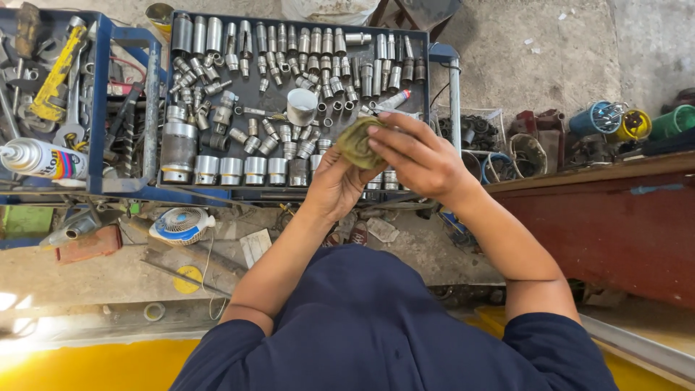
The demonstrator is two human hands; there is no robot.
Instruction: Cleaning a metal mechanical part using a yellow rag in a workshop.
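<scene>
Both hands meet on a greenish rag over the socket tray.

Left hand (334, 185), forearm raised, curls its fingers around the rag (357, 141); right hand (420, 156) reaches across, fingers pressed on top, above the blue tray (427, 108).

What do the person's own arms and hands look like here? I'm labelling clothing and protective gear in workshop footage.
Both forearms are bare from about the elbow down. The dark navy sleeves end near the elbows and belong to a plain navy top with no visible markings. The left hand and the right hand wear no gloves. No watch, ring or wristband shows on either wrist.
</scene>
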